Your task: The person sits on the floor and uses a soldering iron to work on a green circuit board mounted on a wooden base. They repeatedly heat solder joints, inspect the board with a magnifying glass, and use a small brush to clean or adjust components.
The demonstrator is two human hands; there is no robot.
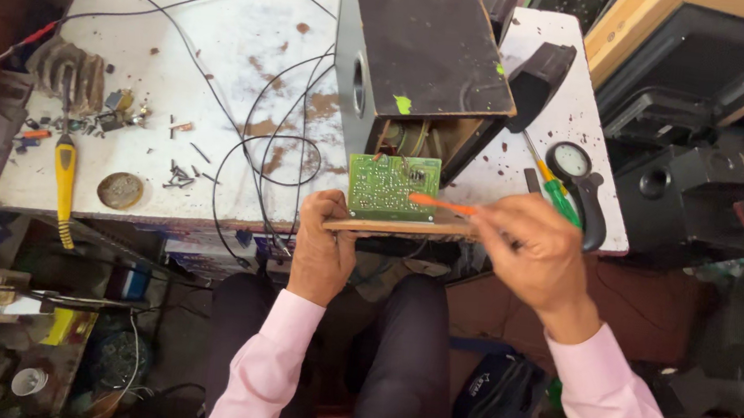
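Green circuit board (pixel 393 187), probably light, stiff and fragile, best held by its edges, stands on a wooden panel (pixel 397 227) gripped by the left hand (pixel 322 245), while right hand (pixel 534 250) fingers pinch an orange tool (pixel 441 204).

landmark: dark speaker cabinet (pixel 422 52) on the stained white table (pixel 225 44) | left of it: black cables (pixel 271 137), loose screws (pixel 179 174), round tin lid (pixel 120 190), yellow-handled tool (pixel 64 182) | right of it: green-handled screwdriver (pixel 560 197), black magnifier (pixel 577 178), black speaker boxes (pixel 706 189)
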